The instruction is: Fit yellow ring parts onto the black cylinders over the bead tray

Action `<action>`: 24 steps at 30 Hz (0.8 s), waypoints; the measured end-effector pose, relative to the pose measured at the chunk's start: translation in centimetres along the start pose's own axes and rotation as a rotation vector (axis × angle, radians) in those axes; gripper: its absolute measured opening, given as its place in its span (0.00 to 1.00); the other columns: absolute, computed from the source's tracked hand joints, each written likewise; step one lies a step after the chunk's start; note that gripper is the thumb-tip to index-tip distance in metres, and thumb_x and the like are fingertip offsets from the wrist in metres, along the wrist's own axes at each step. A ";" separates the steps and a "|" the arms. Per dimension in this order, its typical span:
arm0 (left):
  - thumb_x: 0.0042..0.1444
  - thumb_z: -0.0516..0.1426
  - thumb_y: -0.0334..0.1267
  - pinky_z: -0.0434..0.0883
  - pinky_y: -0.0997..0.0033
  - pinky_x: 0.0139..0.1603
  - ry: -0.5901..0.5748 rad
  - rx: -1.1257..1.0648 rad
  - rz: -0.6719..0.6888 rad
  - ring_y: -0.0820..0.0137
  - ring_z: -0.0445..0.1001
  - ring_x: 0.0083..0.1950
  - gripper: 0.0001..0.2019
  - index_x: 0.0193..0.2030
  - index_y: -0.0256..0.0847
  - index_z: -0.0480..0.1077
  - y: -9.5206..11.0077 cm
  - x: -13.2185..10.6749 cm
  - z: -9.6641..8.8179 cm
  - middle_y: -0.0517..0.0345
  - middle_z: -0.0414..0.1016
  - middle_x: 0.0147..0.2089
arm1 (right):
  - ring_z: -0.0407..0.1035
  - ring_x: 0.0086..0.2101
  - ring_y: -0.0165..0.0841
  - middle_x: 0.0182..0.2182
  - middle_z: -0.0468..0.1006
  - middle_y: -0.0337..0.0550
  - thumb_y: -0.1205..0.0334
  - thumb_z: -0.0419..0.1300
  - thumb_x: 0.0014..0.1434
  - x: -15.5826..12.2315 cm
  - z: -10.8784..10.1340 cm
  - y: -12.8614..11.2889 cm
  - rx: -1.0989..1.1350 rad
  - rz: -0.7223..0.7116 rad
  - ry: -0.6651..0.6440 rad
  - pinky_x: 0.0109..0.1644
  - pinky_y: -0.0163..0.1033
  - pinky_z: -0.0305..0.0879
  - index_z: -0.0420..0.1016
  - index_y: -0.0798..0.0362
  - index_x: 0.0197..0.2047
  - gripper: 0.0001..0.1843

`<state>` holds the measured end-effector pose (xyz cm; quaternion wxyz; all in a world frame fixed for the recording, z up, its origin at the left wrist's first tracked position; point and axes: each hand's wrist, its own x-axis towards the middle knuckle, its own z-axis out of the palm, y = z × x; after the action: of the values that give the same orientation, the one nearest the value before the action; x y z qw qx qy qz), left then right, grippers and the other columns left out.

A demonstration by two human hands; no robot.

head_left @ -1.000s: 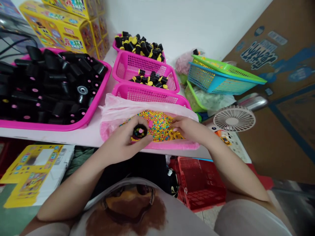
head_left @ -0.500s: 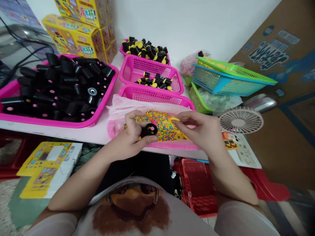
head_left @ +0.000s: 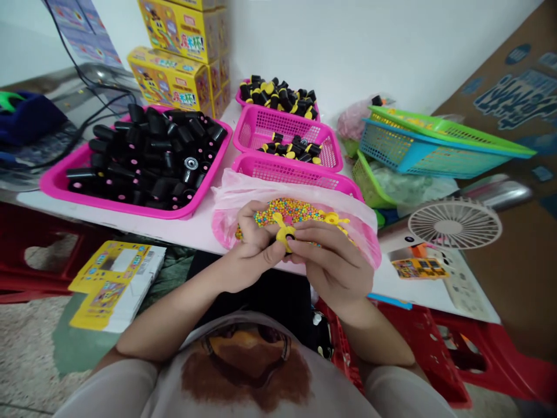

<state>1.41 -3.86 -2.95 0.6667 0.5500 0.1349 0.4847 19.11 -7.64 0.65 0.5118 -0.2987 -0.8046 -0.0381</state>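
My left hand [head_left: 252,249] is closed around a small black tube, mostly hidden by my fingers, at the table's near edge. My right hand [head_left: 333,261] meets it and presses a yellow cap [head_left: 284,231] onto the tube's top. Both hands hover over the near rim of a pink basket [head_left: 300,174] lined with a pink plastic bag [head_left: 243,188] and filled with tiny multicoloured candy beads [head_left: 289,210]. More yellow caps [head_left: 335,219] lie on the beads to the right.
A large pink tray [head_left: 65,180] of black tubes sits left. Two pink baskets [head_left: 265,125] with black-and-yellow capped tubes stand behind. Yellow boxes [head_left: 174,75] stack at the back; blue and green baskets [head_left: 418,151] and a white fan [head_left: 455,223] at right. Red crates [head_left: 418,342] sit below.
My right hand picked a yellow cap from the beads and brought it to the black tube in my left hand; both hands drew toward me. The view shifted right.
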 end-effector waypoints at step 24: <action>0.60 0.64 0.39 0.66 0.81 0.23 0.352 -0.688 -0.587 0.75 0.73 0.26 0.19 0.55 0.50 0.63 1.3 -2.0 3.1 0.67 0.73 0.35 | 0.77 0.53 0.40 0.49 0.81 0.48 0.74 0.56 0.63 -4.1 3.9 -1.9 0.080 0.141 0.126 0.57 0.49 0.79 0.73 0.48 0.62 0.26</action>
<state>2.00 -7.47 -1.44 0.8854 0.1459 0.2269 0.3785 16.18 -9.56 -4.21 0.5742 -0.3309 -0.7487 0.0117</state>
